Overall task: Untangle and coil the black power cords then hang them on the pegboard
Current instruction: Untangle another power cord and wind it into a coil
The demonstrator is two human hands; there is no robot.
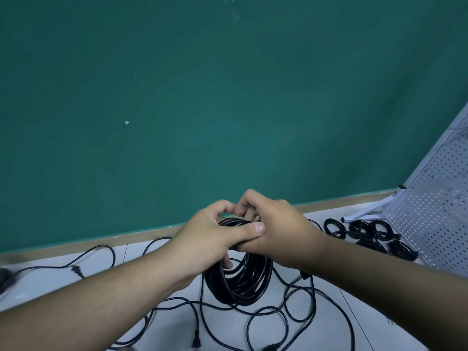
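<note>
Found loose cords (101, 252) sprawled over the floor (45, 279) from its left edge across the front, with one plug (76, 271) lying near that left edge. Noted the left hand (210, 236) at the middle, closed round the top of a thick coil (239, 279), thumb laid across and fingers curled beneath. Saw the coil held upright over the floor's middle, above a tangle of slack; could not tell whether touching the floor or hanging just clear of it. Found the right hand (276, 231) pressed against the left, fingers curled over the same top of the coil, seemingly pinching a strand there, though could not make out which one. Spotted small coils (367, 234) further right, bunched near the floor's back right corner at the foot of a pegboard (435, 211) propped aslant. Judged the step in hand as winding one cord, with the bundle thick already and the small coils wound but not hung. Reckoned the next move called for keeping the loops clamped together in one hand while drawing in the remaining tail with the other, without snagging the crossed slack below. Read no brand, label or writing anywhere; saw only a plain green wall (177, 97) behind.
</note>
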